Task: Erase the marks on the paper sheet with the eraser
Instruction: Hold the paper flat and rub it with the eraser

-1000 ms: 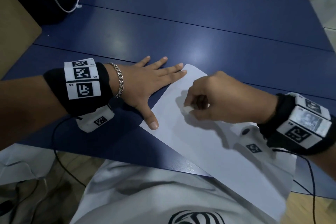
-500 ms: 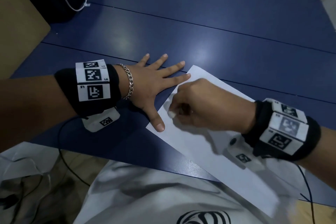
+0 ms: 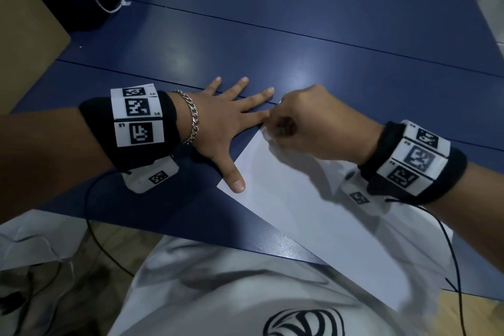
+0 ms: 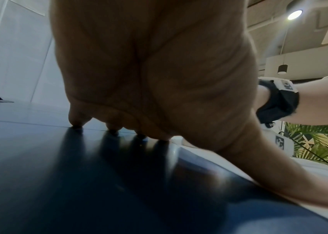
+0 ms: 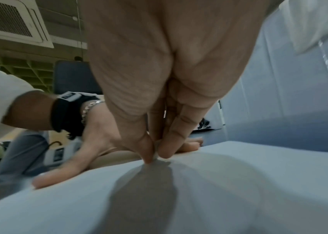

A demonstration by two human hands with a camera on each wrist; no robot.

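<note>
The right hand [image 3: 313, 123] with the eraser [image 3: 266, 135] moves up the paper [image 3: 313, 215] to its top corner, beside the left hand's [image 3: 226, 128] fingers.

white paper sheet [image 3: 313, 213] flat, small eraser [image 3: 266, 136] atop

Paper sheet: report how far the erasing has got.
Done: no marks show on the bare sheet, though it is blurred. In hand: right hand rubs the eraser at the far corner; left hand pins the edge flat. Left: cannot tell.
</note>
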